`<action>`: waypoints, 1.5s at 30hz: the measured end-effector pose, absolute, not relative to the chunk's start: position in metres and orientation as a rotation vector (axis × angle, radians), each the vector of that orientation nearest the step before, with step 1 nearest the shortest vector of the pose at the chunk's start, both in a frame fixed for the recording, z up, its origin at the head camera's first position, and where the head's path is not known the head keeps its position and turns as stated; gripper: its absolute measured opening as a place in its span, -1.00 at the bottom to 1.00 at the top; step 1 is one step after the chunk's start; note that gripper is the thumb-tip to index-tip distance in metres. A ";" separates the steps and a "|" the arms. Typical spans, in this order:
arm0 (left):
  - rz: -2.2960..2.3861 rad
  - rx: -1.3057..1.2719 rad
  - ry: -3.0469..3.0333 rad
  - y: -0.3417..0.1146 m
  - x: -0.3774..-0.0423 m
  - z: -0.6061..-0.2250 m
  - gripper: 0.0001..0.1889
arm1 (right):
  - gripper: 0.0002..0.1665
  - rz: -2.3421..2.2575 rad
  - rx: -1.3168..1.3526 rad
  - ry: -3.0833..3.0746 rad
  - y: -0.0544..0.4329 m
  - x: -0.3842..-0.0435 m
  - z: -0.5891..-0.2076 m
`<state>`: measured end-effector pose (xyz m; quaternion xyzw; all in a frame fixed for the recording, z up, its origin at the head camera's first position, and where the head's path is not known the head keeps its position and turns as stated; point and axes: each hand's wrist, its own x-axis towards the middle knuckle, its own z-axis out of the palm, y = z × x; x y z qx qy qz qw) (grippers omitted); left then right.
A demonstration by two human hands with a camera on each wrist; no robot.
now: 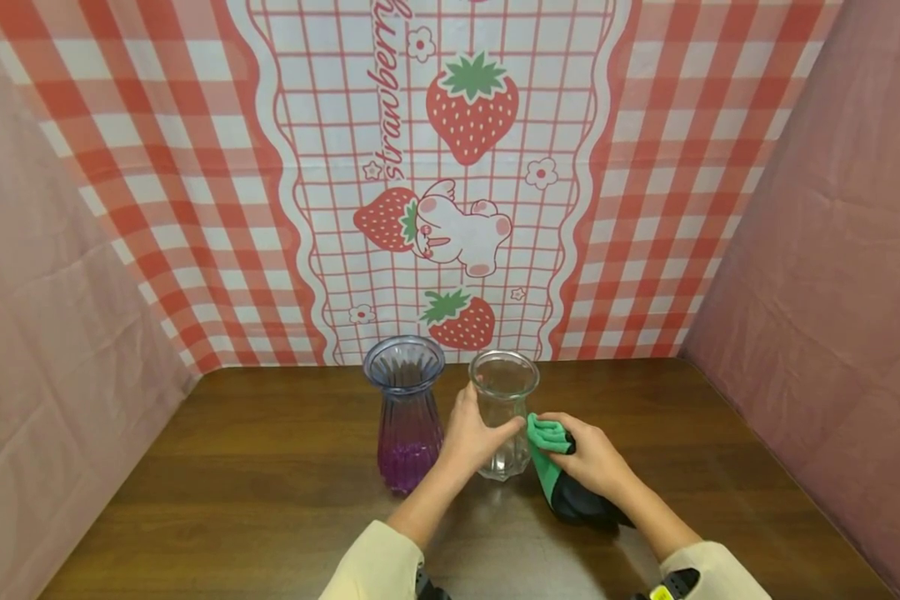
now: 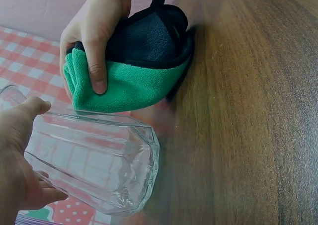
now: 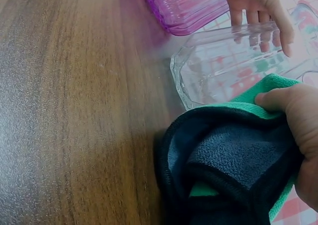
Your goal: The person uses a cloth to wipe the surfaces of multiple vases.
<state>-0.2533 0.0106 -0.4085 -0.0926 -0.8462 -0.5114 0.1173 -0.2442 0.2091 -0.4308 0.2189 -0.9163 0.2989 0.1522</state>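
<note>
- Clear vase (image 1: 503, 408), first for place: we have it upright between the two hands, over the table (image 1: 270, 467) that spreads beneath them. Whether its base bears fully on the wood, we cannot tell.
- Checked backdrop (image 1: 195, 167): it rises beyond both hands, behind the glass.
- Purple vase (image 1: 407, 417): it stands on the table just left of the left hand (image 1: 472, 435), close by that forearm. We judge it the likeliest thing to be knocked; a sideways swing of the left arm could tip it or strike glass on glass.
- Our grip on the clear vase: the left hand is clamped around its body, thumb on the side towards the right hand and fingers across from it. Smooth glass could slip or turn if we rub hard against too light a hold.
- Green and black cloth (image 1: 543, 467): the right hand (image 1: 594, 457) pinches it bunched, just beside the glass; actual contact we cannot confirm. Its loose lower part could drag on the table or pull the base sideways.
- Left thumb (image 2: 39, 106): it lies near the cloth, so we could catch it while wiping.
</note>
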 end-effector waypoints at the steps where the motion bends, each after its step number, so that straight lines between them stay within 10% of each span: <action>1: -1.503 -0.268 -2.478 0.010 -0.254 -0.409 -0.11 | -0.45 0.858 0.627 -2.623 0.209 -0.244 -0.430; 45: -1.512 -0.256 -2.436 0.007 -0.253 -0.410 -0.11 | -0.43 0.867 0.634 -2.625 0.209 -0.242 -0.431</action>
